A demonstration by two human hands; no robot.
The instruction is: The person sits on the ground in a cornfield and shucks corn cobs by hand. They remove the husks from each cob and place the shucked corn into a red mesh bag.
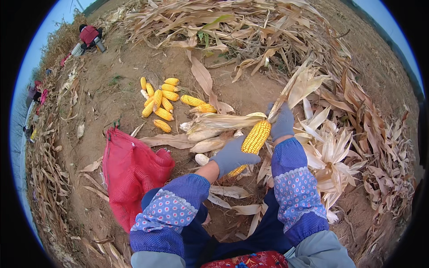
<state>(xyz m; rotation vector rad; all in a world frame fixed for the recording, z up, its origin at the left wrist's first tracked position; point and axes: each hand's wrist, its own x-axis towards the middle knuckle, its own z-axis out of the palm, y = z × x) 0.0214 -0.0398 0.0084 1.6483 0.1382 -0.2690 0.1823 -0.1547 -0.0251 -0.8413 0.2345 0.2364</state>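
My left hand [233, 158], in a grey glove, is wrapped around a bare yellow ear of corn [256, 137]. At the ear's upper end, my gloved right hand [281, 120] grips the dry pale husk [303, 85], which stands up and away from the kernels. Just beyond my left hand lie several ears still in their husks [209, 144]. Farther off to the left rests a loose group of husked yellow ears [161, 98]. Two more yellow ears [197, 103] lie beside a long dry leaf.
A red mesh sack [134, 167] slumps by my left leg. Peeled husks [330, 157] are heaped at my right. Dry corn stalks [234, 23] form a thick bank ahead, curving round to the right. A person in a red top [88, 35] crouches at the far left.
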